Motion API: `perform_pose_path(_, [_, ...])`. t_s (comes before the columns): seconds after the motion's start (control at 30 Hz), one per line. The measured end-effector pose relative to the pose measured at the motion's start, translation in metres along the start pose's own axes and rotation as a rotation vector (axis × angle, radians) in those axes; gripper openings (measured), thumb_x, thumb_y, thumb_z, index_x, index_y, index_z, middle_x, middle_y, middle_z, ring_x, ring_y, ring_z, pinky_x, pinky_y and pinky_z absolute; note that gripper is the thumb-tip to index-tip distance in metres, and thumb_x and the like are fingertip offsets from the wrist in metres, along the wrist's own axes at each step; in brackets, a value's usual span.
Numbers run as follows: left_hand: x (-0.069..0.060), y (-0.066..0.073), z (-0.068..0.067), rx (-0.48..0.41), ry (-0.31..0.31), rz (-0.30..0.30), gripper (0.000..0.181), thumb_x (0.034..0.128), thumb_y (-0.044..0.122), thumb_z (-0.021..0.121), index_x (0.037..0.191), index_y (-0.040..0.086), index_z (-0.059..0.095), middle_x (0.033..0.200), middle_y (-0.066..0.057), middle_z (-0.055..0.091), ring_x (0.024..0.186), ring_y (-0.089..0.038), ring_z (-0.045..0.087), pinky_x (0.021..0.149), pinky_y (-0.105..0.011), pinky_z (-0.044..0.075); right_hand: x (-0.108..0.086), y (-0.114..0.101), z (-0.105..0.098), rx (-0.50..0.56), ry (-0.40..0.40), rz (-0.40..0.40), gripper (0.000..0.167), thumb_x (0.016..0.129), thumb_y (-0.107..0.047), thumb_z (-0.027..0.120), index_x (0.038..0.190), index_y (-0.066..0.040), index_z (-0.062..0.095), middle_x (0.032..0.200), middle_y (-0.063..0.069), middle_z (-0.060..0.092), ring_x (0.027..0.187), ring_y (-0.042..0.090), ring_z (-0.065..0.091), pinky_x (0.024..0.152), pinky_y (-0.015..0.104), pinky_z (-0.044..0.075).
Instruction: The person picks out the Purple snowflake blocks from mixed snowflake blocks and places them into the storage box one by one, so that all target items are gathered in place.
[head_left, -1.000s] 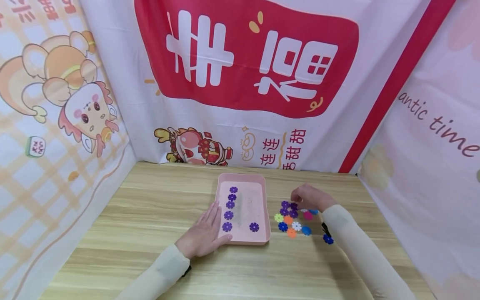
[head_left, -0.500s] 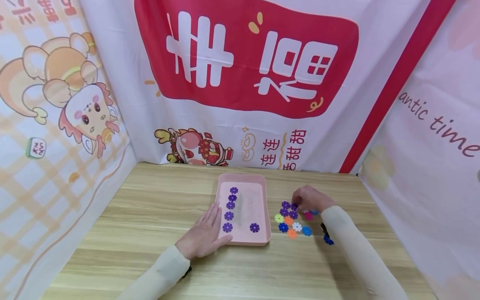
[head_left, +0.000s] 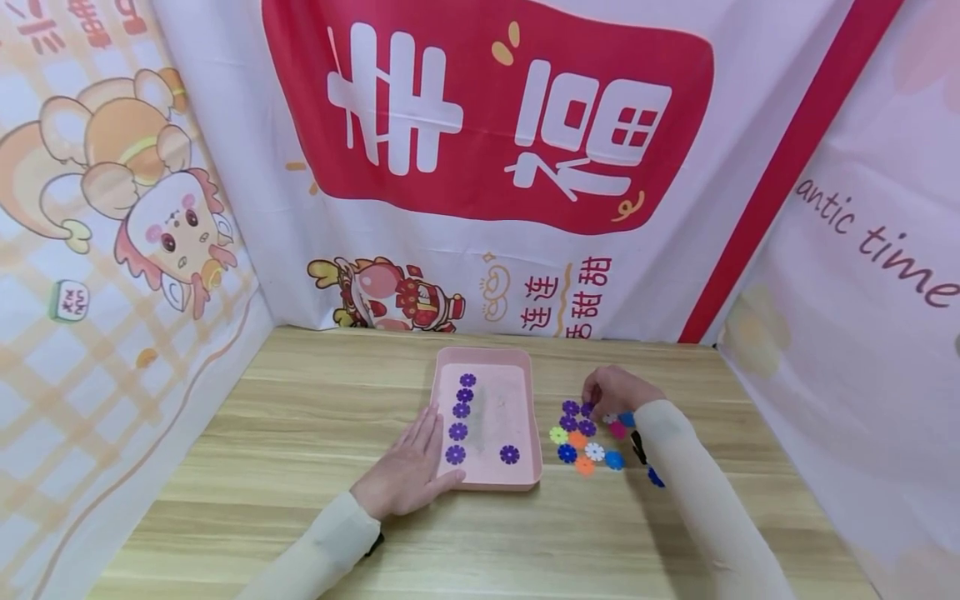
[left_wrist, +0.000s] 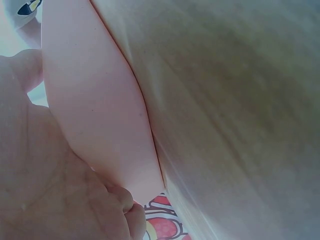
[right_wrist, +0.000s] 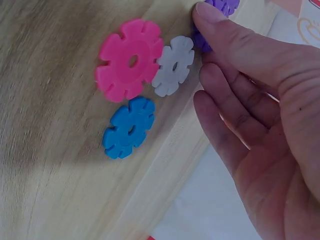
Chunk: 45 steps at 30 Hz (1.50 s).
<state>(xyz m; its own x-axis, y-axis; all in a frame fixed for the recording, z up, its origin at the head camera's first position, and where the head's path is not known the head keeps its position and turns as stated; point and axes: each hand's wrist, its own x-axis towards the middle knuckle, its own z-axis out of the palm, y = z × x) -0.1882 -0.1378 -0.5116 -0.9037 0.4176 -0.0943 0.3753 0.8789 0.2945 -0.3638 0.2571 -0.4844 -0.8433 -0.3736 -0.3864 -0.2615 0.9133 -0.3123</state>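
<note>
A pink tray (head_left: 487,483) lies on the table with purple snowflake discs inside. Several form a column along its left side, and a single purple disc (head_left: 509,455) is at the lower right. Flat against the tray's left wall, my left hand (head_left: 403,475) rests with its fingers extended; the left wrist view shows the palm beside the pink wall (left_wrist: 95,100). Right of the tray, my right hand (head_left: 621,393) is at the loose pile. Its thumb and fingers pinch a purple snowflake disc (right_wrist: 201,42), which the thumb partly covers.
Around the right hand lie more discs: pink (right_wrist: 131,61), white (right_wrist: 173,66) and blue (right_wrist: 130,127). Yellow (head_left: 558,435), orange (head_left: 584,467) and dark blue (head_left: 566,452) ones are nearer the front. Another dark blue disc (head_left: 656,477) sits beside the right sleeve. Printed cloth walls enclose the table.
The right hand stays at the purple discs, with only slight shifts of its fingers and wrist. The left hand and the tray keep their places.
</note>
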Motion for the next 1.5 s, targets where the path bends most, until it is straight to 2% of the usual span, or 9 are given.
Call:
perform_pose_path(0.17, [0.000, 0.000, 0.002, -0.004, -0.004, -0.003, 0.096, 0.1070, 0.066, 0.041, 0.167, -0.005, 0.013, 0.177, -0.022, -0.005, 0.166, -0.039, 0.002, 0.136, -0.054, 0.015, -0.002, 0.002, 0.000, 0.016, 0.018, -0.006, 0.019, 0.087, -0.015, 0.089, 0.097, -0.020, 0.074, 0.096, -0.002, 0.071, 0.089, 0.018, 0.063, 0.086, 0.035, 0.059])
perform_pose_path(0.37, [0.001, 0.000, 0.002, -0.006, -0.010, -0.002, 0.097, 0.1070, 0.066, 0.041, 0.167, -0.005, 0.012, 0.177, -0.022, -0.005, 0.166, -0.039, 0.002, 0.135, -0.053, 0.016, -0.008, 0.003, -0.005, -0.007, 0.033, -0.060, 0.014, 0.091, -0.012, 0.084, 0.099, -0.017, 0.074, 0.093, -0.002, 0.069, 0.086, 0.016, 0.062, 0.081, 0.032, 0.057])
perform_pose_path(0.53, [0.000, 0.000, 0.001, -0.003, -0.002, -0.003, 0.097, 0.1069, 0.066, 0.041, 0.167, -0.004, 0.012, 0.177, -0.022, -0.005, 0.166, -0.039, 0.002, 0.135, -0.053, 0.016, -0.016, -0.001, -0.013, -0.039, 0.018, -0.089, 0.006, 0.097, -0.011, 0.078, 0.099, -0.017, 0.077, 0.092, -0.002, 0.071, 0.083, 0.015, 0.062, 0.081, 0.032, 0.058])
perform_pose_path(0.87, [0.001, -0.001, 0.002, -0.012, 0.001, -0.006, 0.097, 0.1063, 0.067, 0.042, 0.167, -0.003, 0.013, 0.178, -0.020, -0.006, 0.166, -0.038, 0.002, 0.135, -0.054, 0.016, -0.025, -0.014, -0.033, -0.103, 0.022, -0.208, 0.010, 0.101, -0.010, 0.072, 0.103, -0.016, 0.080, 0.096, -0.005, 0.076, 0.086, 0.011, 0.066, 0.086, 0.035, 0.062])
perform_pose_path(1.13, [0.000, -0.001, 0.002, -0.017, 0.004, -0.005, 0.097, 0.1066, 0.066, 0.042, 0.167, -0.004, 0.013, 0.177, -0.022, -0.005, 0.166, -0.039, 0.003, 0.135, -0.054, 0.017, -0.037, -0.046, -0.049, -0.075, 0.044, -0.317, 0.011, 0.102, -0.008, 0.069, 0.106, -0.012, 0.079, 0.099, 0.002, 0.078, 0.087, 0.013, 0.069, 0.084, 0.034, 0.063])
perform_pose_path(1.3, [-0.001, 0.000, 0.001, -0.027, 0.007, 0.004, 0.096, 0.1071, 0.063, 0.044, 0.166, -0.006, 0.014, 0.177, -0.023, -0.003, 0.166, -0.040, 0.004, 0.135, -0.054, 0.017, -0.038, -0.070, -0.051, -0.087, 0.037, -0.363, 0.012, 0.102, -0.010, 0.069, 0.107, -0.016, 0.079, 0.099, -0.002, 0.078, 0.087, 0.009, 0.069, 0.083, 0.031, 0.063])
perform_pose_path(1.5, [-0.002, 0.000, 0.000, -0.030, 0.009, 0.007, 0.095, 0.1071, 0.063, 0.044, 0.166, -0.006, 0.014, 0.177, -0.023, -0.003, 0.166, -0.041, 0.004, 0.135, -0.054, 0.017, -0.034, -0.100, -0.044, -0.087, 0.023, -0.433, 0.013, 0.102, -0.014, 0.071, 0.110, -0.019, 0.080, 0.099, -0.006, 0.079, 0.086, 0.004, 0.070, 0.082, 0.025, 0.063])
